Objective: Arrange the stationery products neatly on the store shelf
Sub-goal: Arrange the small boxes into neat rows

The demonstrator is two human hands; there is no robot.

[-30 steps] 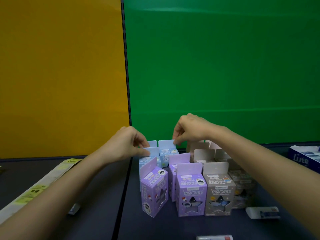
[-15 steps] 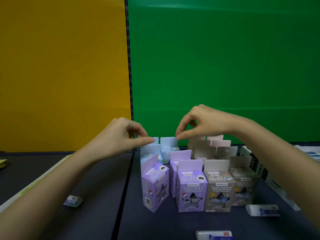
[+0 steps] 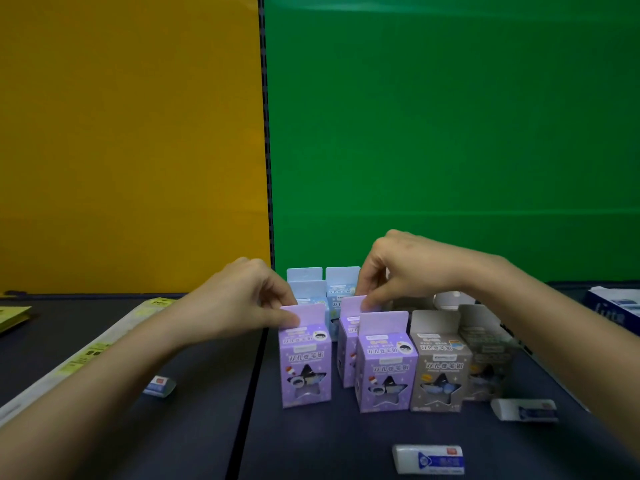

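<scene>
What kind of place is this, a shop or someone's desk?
Most likely a shop display shelf, or a mock-up of one. Matching boxed stationery stands in rows, such as the purple box and the grey box, on a dark shelf with bare yellow and green back panels, and a price-tag strip lies loose.

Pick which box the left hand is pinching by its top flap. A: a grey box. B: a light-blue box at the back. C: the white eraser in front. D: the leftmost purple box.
D: the left hand has its fingers closed on the top flap of the leftmost purple box.
</scene>
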